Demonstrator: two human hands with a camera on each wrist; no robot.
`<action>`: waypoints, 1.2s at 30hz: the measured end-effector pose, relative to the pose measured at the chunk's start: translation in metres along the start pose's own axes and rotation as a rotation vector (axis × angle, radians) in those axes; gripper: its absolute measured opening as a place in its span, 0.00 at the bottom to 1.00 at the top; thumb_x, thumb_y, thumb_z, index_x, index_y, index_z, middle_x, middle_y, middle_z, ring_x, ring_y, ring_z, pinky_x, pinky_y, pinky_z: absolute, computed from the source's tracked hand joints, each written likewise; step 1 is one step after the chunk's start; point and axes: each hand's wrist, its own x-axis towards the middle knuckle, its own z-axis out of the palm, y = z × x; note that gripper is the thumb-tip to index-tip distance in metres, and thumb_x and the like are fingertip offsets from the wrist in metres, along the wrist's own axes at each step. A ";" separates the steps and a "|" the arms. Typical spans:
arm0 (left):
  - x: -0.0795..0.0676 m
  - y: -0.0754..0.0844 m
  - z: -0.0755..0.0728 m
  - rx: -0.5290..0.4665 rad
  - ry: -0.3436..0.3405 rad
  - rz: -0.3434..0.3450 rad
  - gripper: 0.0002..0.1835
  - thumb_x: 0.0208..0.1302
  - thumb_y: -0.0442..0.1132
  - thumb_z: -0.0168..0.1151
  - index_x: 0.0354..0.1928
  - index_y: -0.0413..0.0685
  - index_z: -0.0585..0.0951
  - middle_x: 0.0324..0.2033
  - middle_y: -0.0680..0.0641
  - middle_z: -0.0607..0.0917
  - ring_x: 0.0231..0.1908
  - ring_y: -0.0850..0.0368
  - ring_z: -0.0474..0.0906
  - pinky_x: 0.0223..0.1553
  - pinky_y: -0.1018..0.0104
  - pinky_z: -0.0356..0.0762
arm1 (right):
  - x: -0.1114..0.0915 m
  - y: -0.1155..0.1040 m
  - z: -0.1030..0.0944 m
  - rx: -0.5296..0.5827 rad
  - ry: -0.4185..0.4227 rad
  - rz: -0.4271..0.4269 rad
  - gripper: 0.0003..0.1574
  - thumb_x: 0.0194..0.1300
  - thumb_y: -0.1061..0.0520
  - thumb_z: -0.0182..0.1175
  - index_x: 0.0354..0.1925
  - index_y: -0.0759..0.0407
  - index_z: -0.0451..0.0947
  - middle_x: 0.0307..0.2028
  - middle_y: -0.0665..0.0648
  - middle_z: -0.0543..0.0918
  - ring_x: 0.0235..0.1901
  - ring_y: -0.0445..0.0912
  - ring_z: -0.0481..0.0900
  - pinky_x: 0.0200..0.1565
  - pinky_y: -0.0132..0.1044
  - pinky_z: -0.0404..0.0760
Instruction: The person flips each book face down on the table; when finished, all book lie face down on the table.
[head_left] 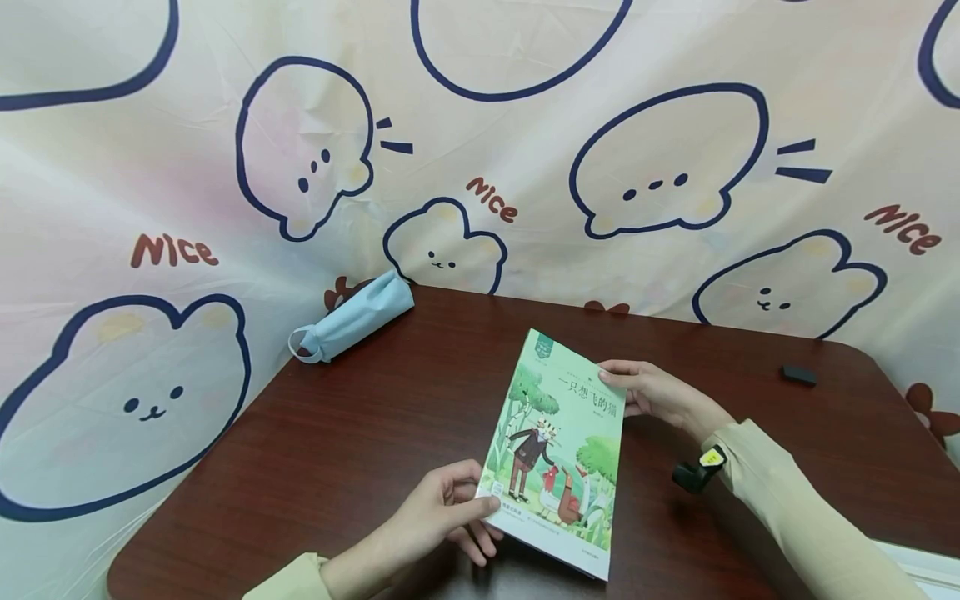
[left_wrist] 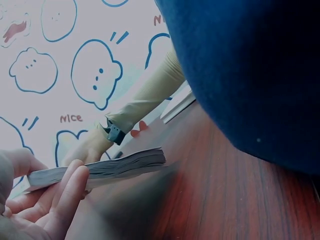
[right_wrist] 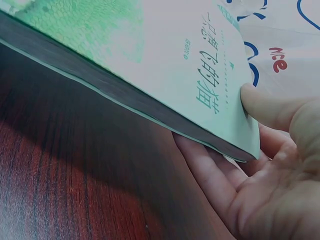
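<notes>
A green paperback book (head_left: 558, 450), its cover showing a cat in a dark jacket among trees and birds, is held up over the table between both hands. The left hand (head_left: 450, 508) grips its lower left corner, thumb on the cover and fingers beneath. At the upper right corner the right hand (head_left: 663, 396) pinches it, with the thumb (right_wrist: 270, 107) on top and the fingers (right_wrist: 210, 175) under the back. The page edges (left_wrist: 100, 170) face the left wrist view, and the book's shadow falls on the wood below.
A light blue pouch (head_left: 356, 317) with a loop lies at the table's back left. A small black block (head_left: 798, 375) sits at the back right. A white object (head_left: 922, 567) shows at the right edge. Printed cloth (head_left: 540, 192) hangs behind the dark wooden table (head_left: 360, 417).
</notes>
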 end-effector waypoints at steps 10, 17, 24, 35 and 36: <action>-0.001 0.003 0.001 0.015 0.005 0.016 0.12 0.66 0.35 0.59 0.44 0.32 0.71 0.28 0.40 0.86 0.22 0.59 0.83 0.25 0.65 0.84 | 0.000 0.000 0.000 -0.006 -0.007 -0.013 0.21 0.73 0.49 0.53 0.59 0.55 0.73 0.45 0.53 0.87 0.42 0.48 0.87 0.47 0.44 0.84; -0.001 0.003 0.001 0.042 -0.010 0.065 0.13 0.67 0.34 0.59 0.43 0.29 0.69 0.29 0.31 0.85 0.21 0.59 0.83 0.25 0.64 0.84 | 0.000 0.001 -0.001 -0.021 0.006 -0.011 0.22 0.73 0.49 0.53 0.60 0.55 0.72 0.45 0.53 0.86 0.43 0.48 0.86 0.47 0.44 0.84; -0.001 0.006 0.000 0.092 -0.019 0.111 0.14 0.66 0.33 0.58 0.43 0.26 0.68 0.29 0.26 0.83 0.20 0.60 0.83 0.24 0.60 0.84 | 0.002 0.003 -0.001 -0.003 -0.002 -0.020 0.20 0.73 0.50 0.53 0.59 0.54 0.73 0.44 0.52 0.87 0.42 0.47 0.87 0.47 0.43 0.84; -0.002 0.006 0.000 0.129 -0.030 0.130 0.14 0.67 0.33 0.58 0.43 0.27 0.69 0.31 0.21 0.81 0.20 0.60 0.83 0.25 0.50 0.84 | 0.003 0.003 0.001 -0.019 0.006 -0.020 0.22 0.72 0.50 0.53 0.61 0.55 0.72 0.45 0.53 0.87 0.43 0.47 0.86 0.48 0.42 0.83; -0.002 0.006 0.000 0.134 -0.031 0.133 0.14 0.67 0.33 0.58 0.43 0.27 0.69 0.31 0.21 0.81 0.20 0.60 0.83 0.25 0.50 0.84 | 0.003 0.003 0.001 -0.022 0.005 -0.022 0.22 0.72 0.50 0.54 0.61 0.55 0.72 0.45 0.53 0.87 0.43 0.47 0.86 0.48 0.41 0.83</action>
